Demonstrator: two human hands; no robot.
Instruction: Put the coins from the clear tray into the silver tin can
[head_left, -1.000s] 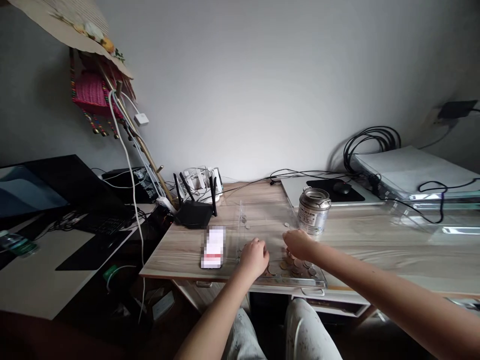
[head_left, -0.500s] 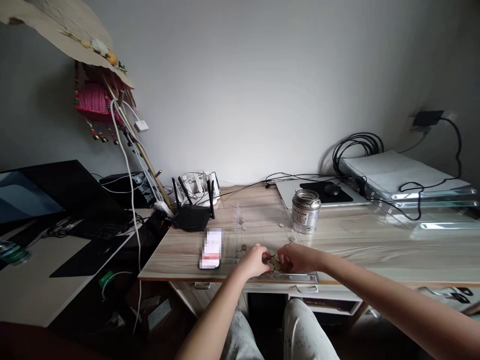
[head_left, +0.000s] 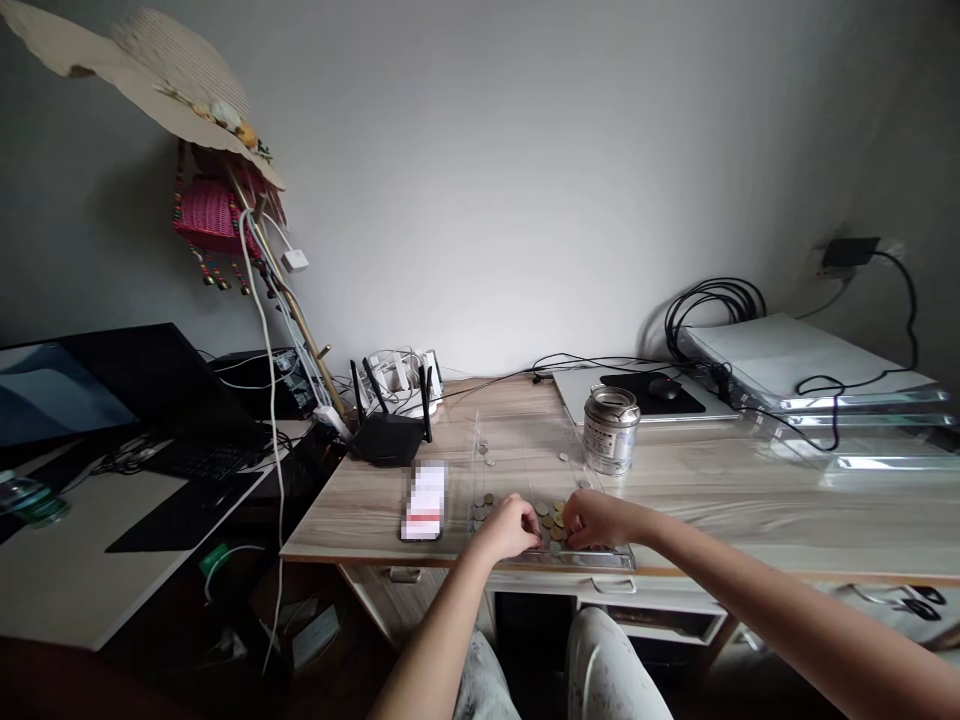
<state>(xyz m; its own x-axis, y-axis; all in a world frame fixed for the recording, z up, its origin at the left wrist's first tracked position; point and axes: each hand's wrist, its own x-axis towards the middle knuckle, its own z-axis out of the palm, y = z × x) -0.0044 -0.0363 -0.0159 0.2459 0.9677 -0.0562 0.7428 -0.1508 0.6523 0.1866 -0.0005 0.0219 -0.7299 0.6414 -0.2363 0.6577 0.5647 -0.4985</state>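
Note:
Several silver and brass-coloured coins [head_left: 551, 518] lie at the front of a clear plastic tray [head_left: 525, 416] on the wooden desk. My left hand [head_left: 511, 524] is at the left of this group, fingers curled down onto the tray. On the other side, my right hand [head_left: 598, 518] bends over the coins with its fingers closed. Both sets of fingertips are partly hidden, so I cannot make out what they hold. More coins [head_left: 481, 508] lie left of my left hand, and a few sit further back. A metal tin with a slotted lid [head_left: 611, 432] stands right of the tray.
A phone [head_left: 424, 500] lies left of the tray, with a black router [head_left: 388, 438] behind it. At the back right are a mouse [head_left: 664, 388] on a black pad and a stacked clear organizer [head_left: 817, 360] with cables. The desk's front edge [head_left: 360, 558] runs below my forearms.
My hands have drawn slightly apart, and more of the coins between them show. The camera view has shifted a little. The tin and phone stay in place on the desk.

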